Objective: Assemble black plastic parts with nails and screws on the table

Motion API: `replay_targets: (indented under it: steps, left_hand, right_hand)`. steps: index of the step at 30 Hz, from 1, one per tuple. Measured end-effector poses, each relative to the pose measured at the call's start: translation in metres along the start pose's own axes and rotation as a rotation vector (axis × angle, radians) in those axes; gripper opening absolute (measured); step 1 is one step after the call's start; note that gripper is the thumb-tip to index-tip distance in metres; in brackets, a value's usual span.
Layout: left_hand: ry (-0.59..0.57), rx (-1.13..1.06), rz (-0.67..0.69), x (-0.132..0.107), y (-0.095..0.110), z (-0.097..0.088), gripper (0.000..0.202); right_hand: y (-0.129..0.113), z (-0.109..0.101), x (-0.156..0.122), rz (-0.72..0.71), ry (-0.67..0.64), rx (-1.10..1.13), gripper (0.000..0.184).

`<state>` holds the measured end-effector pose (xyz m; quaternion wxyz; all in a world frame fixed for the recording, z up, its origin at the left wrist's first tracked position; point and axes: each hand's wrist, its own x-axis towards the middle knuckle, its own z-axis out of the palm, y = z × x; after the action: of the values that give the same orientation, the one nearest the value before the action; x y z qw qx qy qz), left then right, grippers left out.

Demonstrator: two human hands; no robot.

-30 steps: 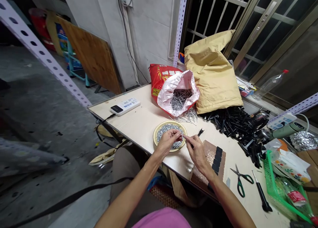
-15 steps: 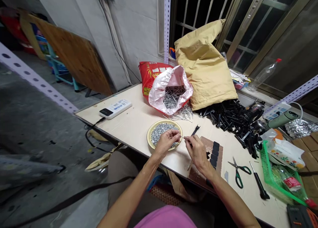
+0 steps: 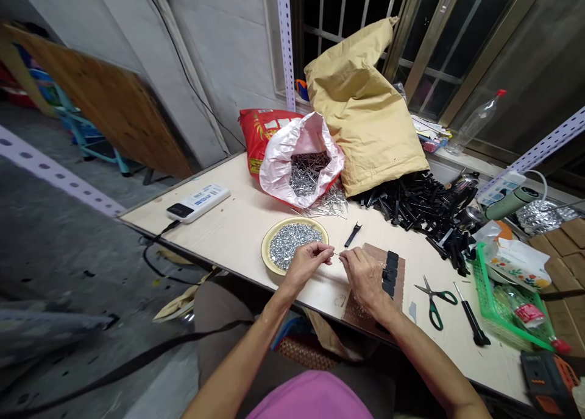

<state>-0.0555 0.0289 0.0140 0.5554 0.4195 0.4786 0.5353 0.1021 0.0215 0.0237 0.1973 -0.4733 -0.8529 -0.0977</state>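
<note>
My left hand (image 3: 307,262) is pinched at the near edge of a yellow plate (image 3: 270,239) heaped with small silver metal pieces. My right hand (image 3: 363,273) is pinched too, facing it a little to the right. A thin metal pin (image 3: 336,255) spans the gap between the fingertips of both hands. Under my right hand lies a brown board (image 3: 371,288) carrying a row of black pads (image 3: 389,274). One black plastic clip (image 3: 353,234) lies loose just beyond the hands.
A white-lined red bag of nails (image 3: 305,166) and a tan sack (image 3: 363,111) stand at the back. A heap of black clips (image 3: 420,209), scissors (image 3: 433,303), a black-handled tool (image 3: 471,323), a green basket (image 3: 496,309) are right. A white power strip (image 3: 197,201) lies left.
Both hands have drawn back from over the plate toward the table's near edge, with the pin still between them. The camera has turned, so everything sits lower left in view.
</note>
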Motion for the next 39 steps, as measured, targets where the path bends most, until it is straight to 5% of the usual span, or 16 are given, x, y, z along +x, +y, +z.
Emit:
replay_targets:
  steps: [15, 21, 26, 31, 35, 39]
  left_hand:
    - [-0.021, -0.010, -0.011, -0.002, -0.008, 0.004, 0.023]
    - [-0.016, 0.038, 0.012, -0.005, -0.008, 0.006, 0.021]
    - [-0.126, 0.146, 0.023, -0.002, -0.009, 0.004, 0.025]
    - [-0.219, 0.429, 0.201, -0.001, -0.009, 0.004, 0.024]
    - [-0.217, 0.556, 0.320, -0.002, -0.011, 0.009, 0.022]
    - [-0.199, 0.516, 0.252, -0.004, -0.014, 0.013, 0.023]
  right_hand:
    - [0.000, 0.002, -0.007, 0.026, -0.036, -0.015, 0.021]
    - [0.003, -0.007, -0.005, 0.174, -0.172, 0.367, 0.016]
    - [0.008, -0.008, -0.005, 0.302, -0.177, 0.678, 0.017]
    - [0.011, -0.008, -0.006, 0.356, -0.210, 0.800, 0.015]
    - [0.011, -0.010, -0.009, 0.332, -0.167, 0.726, 0.013]
    - [0.008, -0.009, -0.017, 0.209, -0.091, 0.391, 0.016]
